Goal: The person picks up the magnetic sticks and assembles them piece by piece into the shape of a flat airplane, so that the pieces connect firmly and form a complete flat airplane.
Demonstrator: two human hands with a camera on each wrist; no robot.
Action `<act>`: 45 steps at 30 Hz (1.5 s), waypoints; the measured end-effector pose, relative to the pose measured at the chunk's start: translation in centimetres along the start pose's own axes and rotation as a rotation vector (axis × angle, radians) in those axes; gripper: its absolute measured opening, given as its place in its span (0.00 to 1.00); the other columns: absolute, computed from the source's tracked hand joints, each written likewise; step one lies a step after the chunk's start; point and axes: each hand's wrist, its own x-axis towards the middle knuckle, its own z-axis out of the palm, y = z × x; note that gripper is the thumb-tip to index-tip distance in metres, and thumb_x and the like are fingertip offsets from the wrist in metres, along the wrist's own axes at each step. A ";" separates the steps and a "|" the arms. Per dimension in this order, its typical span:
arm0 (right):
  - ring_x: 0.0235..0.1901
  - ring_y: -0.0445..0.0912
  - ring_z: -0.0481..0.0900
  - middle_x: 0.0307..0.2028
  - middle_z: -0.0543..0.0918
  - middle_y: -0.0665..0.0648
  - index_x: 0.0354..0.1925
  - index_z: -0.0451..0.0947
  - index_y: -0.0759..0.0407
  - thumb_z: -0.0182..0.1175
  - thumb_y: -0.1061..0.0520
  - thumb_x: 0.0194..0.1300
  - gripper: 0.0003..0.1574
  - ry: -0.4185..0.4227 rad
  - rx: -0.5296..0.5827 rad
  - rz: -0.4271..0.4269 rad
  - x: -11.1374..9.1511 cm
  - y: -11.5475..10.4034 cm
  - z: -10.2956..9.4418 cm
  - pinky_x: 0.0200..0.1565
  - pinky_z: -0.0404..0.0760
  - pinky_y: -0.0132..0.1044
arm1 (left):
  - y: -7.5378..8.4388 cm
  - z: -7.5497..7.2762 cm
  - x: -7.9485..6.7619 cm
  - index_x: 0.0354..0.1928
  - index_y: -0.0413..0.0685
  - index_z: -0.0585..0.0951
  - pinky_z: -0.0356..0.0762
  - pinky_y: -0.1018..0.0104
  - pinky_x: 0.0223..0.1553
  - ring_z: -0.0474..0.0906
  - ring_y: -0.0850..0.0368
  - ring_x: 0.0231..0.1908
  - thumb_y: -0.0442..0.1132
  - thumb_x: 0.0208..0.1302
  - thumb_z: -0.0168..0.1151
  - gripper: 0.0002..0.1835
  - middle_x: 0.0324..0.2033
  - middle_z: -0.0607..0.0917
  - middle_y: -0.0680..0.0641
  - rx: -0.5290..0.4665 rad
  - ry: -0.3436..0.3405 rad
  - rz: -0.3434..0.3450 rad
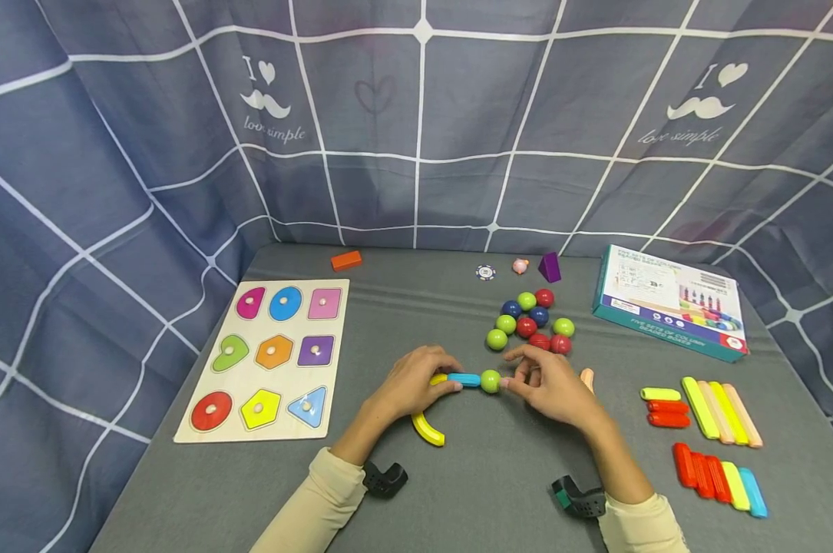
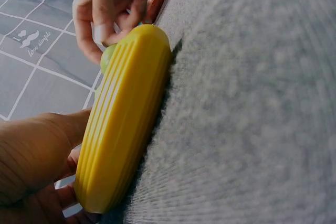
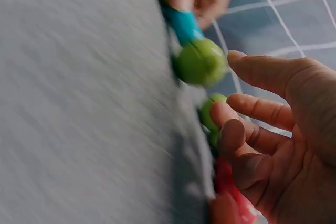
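Observation:
A short blue rod (image 1: 465, 379) lies end to end with a green ball (image 1: 490, 382) on the grey table. My left hand (image 1: 416, 380) pinches the blue rod near the end of a yellow curved piece (image 1: 428, 430), which bends round toward me below the palm. In the left wrist view that yellow piece (image 2: 123, 119) is large and ridged, hiding most of the rod. Just right of the ball is my right hand (image 1: 550, 386), fingers relaxed and holding nothing. The right wrist view shows its thumb tip beside the green ball (image 3: 200, 62), with a small gap.
Red, green and blue balls (image 1: 526, 328) cluster beyond my right hand. Coloured rods (image 1: 720, 413) lie in groups at right, below a teal box (image 1: 668, 302). A shape puzzle board (image 1: 250, 395) lies left. An orange block (image 1: 346, 260), poker chip (image 1: 485, 273) and purple prism (image 1: 550, 267) sit along the back.

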 end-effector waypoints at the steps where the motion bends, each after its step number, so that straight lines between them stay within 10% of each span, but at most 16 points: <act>1: 0.17 0.41 0.71 0.24 0.78 0.49 0.46 0.78 0.58 0.67 0.50 0.59 0.20 0.024 -0.005 0.010 -0.1 0.1 -0.6 0.19 0.69 0.33 | 0.0 0.0 0.0 0.43 0.58 0.85 0.71 0.67 0.39 0.74 0.62 0.37 0.49 0.59 0.66 0.11 0.34 0.81 0.57 0.004 -0.001 -0.001; 12: 0.20 0.41 0.67 0.22 0.76 0.52 0.41 0.82 0.60 0.62 0.52 0.64 0.13 0.226 -0.298 0.262 -5.0 4.0 -9.3 0.18 0.65 0.34 | -0.2 0.0 -0.1 0.43 0.60 0.84 0.71 0.68 0.39 0.74 0.64 0.37 0.50 0.60 0.66 0.10 0.34 0.80 0.60 0.020 0.006 0.012; 26: 0.33 0.56 0.71 0.34 0.80 0.64 0.43 0.81 0.65 0.60 0.60 0.56 0.15 0.095 -0.407 0.455 -9.3 7.5 -13.0 0.31 0.63 0.42 | -0.1 -0.2 0.1 0.44 0.57 0.84 0.70 0.66 0.40 0.72 0.65 0.37 0.49 0.61 0.65 0.11 0.36 0.81 0.57 0.023 -0.001 0.009; 38: 0.29 0.51 0.72 0.33 0.79 0.61 0.43 0.77 0.67 0.62 0.56 0.63 0.16 0.115 -0.420 0.337 -8.2 7.0 -11.4 0.29 0.67 0.43 | -0.3 -0.1 0.1 0.43 0.57 0.84 0.71 0.66 0.41 0.73 0.64 0.37 0.48 0.61 0.65 0.11 0.35 0.81 0.58 0.000 -0.011 0.015; 45: 0.26 0.44 0.69 0.33 0.79 0.54 0.45 0.79 0.57 0.62 0.56 0.64 0.11 0.137 -0.292 0.119 -5.7 3.3 -8.2 0.26 0.67 0.35 | -0.3 -0.2 0.2 0.44 0.57 0.84 0.71 0.65 0.41 0.74 0.63 0.38 0.48 0.61 0.65 0.11 0.35 0.81 0.57 -0.005 -0.021 0.006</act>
